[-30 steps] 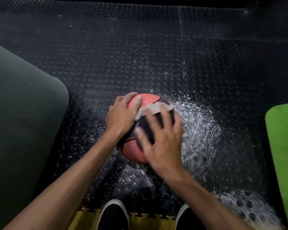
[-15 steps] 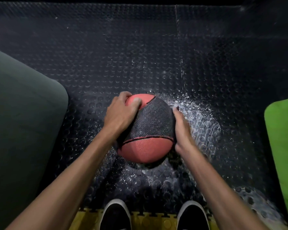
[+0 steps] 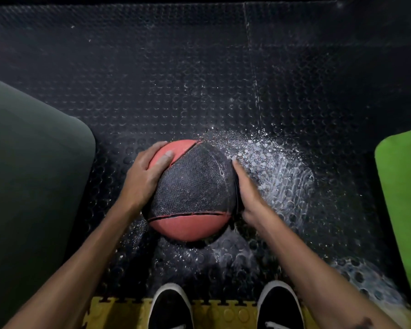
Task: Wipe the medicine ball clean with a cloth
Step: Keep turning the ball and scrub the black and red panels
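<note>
Two hands: both on the medicine ball (image 3: 192, 189), which sits on the studded black floor (image 3: 199, 79) just ahead of the shoes (image 3: 170, 307).
Change: a second ago the right hand (image 3: 248, 192) was rubbing a pale cloth over the top; now it's slid down the ball's right side and no cloth shows.
Meaning: probably turning the ball to reach a fresh patch.
Left hand (image 3: 144, 175): fingers spread, cupping the red panel.
Right hand grip: flat against the side; can't tell if the cloth's tucked under.
Textures: pebbled rubber, black and salmon-red panels, white dust or spray on the floor (image 3: 278, 172).
</note>
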